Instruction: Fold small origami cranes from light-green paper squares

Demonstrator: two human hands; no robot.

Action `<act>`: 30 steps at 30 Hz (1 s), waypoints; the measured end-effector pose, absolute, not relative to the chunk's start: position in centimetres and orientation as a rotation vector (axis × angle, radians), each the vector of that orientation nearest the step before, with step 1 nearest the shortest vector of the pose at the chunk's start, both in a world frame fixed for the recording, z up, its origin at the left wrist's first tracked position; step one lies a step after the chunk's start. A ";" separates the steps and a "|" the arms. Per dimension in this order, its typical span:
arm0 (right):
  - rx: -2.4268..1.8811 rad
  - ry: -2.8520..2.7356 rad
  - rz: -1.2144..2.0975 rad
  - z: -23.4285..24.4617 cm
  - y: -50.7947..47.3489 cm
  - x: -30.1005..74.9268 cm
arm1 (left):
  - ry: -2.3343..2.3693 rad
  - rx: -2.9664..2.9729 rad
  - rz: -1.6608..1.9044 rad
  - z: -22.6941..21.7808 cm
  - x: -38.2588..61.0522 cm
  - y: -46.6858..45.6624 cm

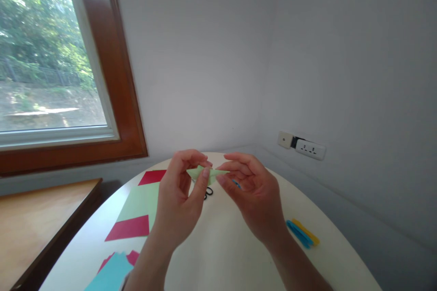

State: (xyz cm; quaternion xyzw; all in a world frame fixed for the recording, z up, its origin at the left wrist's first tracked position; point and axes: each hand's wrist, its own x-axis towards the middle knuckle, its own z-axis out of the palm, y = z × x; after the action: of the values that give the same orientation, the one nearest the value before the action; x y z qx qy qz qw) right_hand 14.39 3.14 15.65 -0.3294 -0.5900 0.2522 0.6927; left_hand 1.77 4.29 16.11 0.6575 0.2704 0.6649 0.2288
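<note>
A small piece of folded pale green paper is held up above the white table, between my two hands. My left hand pinches it, the thumb lying across its near face and the fingers behind. At the paper's pointed right end, the thumb and fingers of my right hand close on the tip. Part of the fold is covered by my left thumb. Below the paper, the black handles of a pair of scissors show on the table, the rest hidden. A bit of a blue object shows behind my right hand.
On the white round table, red sheets and a light green sheet lie at left, with cut blue paper nearer me. Blue and yellow strip-like items lie at right. A wall socket and a wooden ledge flank the table.
</note>
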 end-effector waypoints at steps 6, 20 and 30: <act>-0.771 -1.300 0.539 15.2 3.2 14.2 | 0.725 1.825 1.793 15.9 2.1 4.4; -0.828 -1.312 0.530 15.1 3.5 14.1 | 0.669 1.848 1.735 15.6 2.1 4.6; -0.850 -1.239 0.439 14.5 4.4 14.9 | 1.124 2.087 1.803 16.9 1.8 3.6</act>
State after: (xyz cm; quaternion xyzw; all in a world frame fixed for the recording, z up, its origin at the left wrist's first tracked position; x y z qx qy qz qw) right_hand 14.86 4.39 14.53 -0.3828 -0.5581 0.1980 0.7091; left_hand 1.76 3.63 16.91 0.6984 0.3762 0.6034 0.0813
